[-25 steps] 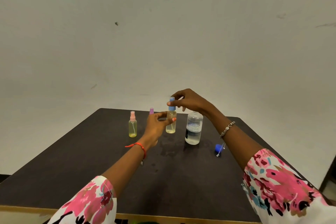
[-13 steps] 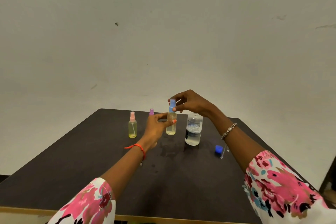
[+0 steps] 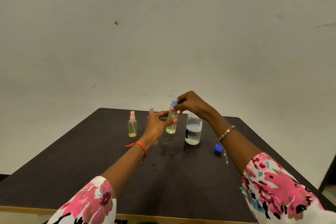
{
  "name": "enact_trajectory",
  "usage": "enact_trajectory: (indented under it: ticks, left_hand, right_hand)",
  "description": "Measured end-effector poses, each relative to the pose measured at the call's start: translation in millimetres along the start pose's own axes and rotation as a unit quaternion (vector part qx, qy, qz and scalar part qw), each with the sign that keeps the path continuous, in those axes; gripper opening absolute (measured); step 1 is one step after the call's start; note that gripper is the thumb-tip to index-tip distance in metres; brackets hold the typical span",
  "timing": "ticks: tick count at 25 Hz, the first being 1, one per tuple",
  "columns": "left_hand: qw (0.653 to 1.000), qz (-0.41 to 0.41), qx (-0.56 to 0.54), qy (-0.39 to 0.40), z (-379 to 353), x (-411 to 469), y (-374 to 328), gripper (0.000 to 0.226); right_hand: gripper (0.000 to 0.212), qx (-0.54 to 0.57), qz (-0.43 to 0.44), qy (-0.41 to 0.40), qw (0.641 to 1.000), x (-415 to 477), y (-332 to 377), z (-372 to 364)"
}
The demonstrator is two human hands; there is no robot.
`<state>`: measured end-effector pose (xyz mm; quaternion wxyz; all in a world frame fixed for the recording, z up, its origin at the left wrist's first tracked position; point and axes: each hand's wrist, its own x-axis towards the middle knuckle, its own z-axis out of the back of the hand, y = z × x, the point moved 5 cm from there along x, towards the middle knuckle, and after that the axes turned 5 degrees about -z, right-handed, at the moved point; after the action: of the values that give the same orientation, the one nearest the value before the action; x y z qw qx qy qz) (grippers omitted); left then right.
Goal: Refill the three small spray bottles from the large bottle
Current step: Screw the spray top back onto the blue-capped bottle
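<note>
table: i see a dark, matte, flat top (image 3: 91, 178) with rounded far corners and a pale wooden front edge; faint wet-looking blotches show near its middle.
blue-capped spray bottle: small clear plastic cylinder (image 3: 171, 127) standing upright near the table's middle, holding pale yellowish liquid; slim blue pump top.
left hand: my left hand (image 3: 156, 125) curls narrow around the body of the blue-capped spray bottle, thumb and fingertips pinching its sides; the nails are painted orange-pink.
right hand: my right hand (image 3: 190, 104) comes from above, fingers closed tight on the blue pump top of the same bottle.
large bottle: clear round-shouldered plastic bottle (image 3: 193, 129), upright just to the right of the held one, with a label on its side and clear liquid inside; the right wrist hides its mouth, so i cannot tell whether it is capped.
pink-capped spray bottle: small cylinder (image 3: 132, 125) tinted yellow-green, upright to the left, with a thin dip tube visible inside.
purple-capped spray bottle: only its purple top (image 3: 151, 110) shows behind my left hand.
blue cap: small, glossy, blocky piece (image 3: 218, 148) lying on the table to the right of the large bottle, apart from it.
wrists: thin red cord (image 3: 140, 146) on the left, beaded metal bracelet (image 3: 226, 132) on the right.
sleeves: soft white fabric (image 3: 281, 183) with a pink floral print.
</note>
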<state>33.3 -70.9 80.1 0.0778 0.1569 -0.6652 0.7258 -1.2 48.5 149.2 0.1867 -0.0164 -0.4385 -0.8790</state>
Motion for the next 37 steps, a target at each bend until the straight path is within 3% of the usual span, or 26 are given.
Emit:
enact_trajectory:
  ticks: [3,5,9,12,14,17,20,23,28,37]
  left_hand:
    - [1.0,0.004,-0.009,0.003,-2,-1,-1,0.04]
    - [1.0,0.003,-0.012,0.005,-3,-1,-2,0.039]
    - [1.0,0.001,-0.009,-0.001,0,0,-2,0.041]
    - [1.0,-0.002,-0.009,0.0,-2,-1,-2,0.041]
    - [1.0,0.005,-0.011,-0.005,-1,-1,-2,0.042]
    - [1.0,0.01,-0.017,-0.006,0,1,-2,0.042]
    - [1.0,0.0,-0.012,0.0,0,1,-2,0.043]
    - [1.0,0.004,-0.016,0.002,-1,1,-1,0.043]
    - [1.0,0.006,-0.017,0.001,0,3,-2,0.043]
    - [0.999,-0.03,-0.014,-0.041,3,-1,-3,0.036]
  right_hand:
    - [0.035,-0.045,-0.021,-0.036,0.998,-2,-4,-4]
    - [0.041,-0.021,-0.013,-0.011,1.0,-2,-3,-6]
    - [0.016,0.002,0.007,0.007,1.0,-6,2,-1]
    - [0.03,-0.053,-0.008,-0.049,0.997,-6,1,-2]
    - [0.035,-0.055,-0.008,-0.035,0.998,-5,0,-6]
    - [0.027,0.01,0.008,0.023,1.0,-5,2,-5]
    - [0.016,-0.006,0.015,-0.009,1.0,-6,1,0]
    - [0.032,-0.049,-0.006,-0.046,0.998,-4,-3,-5]
    - [0.026,-0.009,0.018,0.006,1.0,-5,1,-2]
    - [0.035,0.0,0.034,-0.098,0.995,-8,0,-10]
